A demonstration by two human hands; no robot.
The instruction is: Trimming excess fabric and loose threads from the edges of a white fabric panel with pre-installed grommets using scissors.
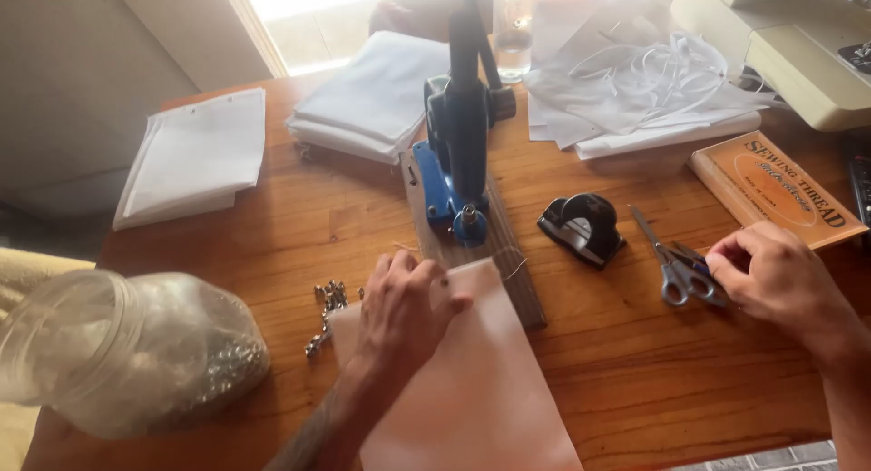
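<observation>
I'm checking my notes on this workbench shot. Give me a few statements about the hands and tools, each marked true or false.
1. The left hand rests on a pale fabric piece. True.
2. The right hand is at the scissors. True.
3. The blue press lies on its side. False: it stands upright on a wooden board.
4. The small metal eyelets lie right of the scissors. False: they lie left of the left hand.
5. The plastic jar stands upright. False: it lies on its side.
</observation>
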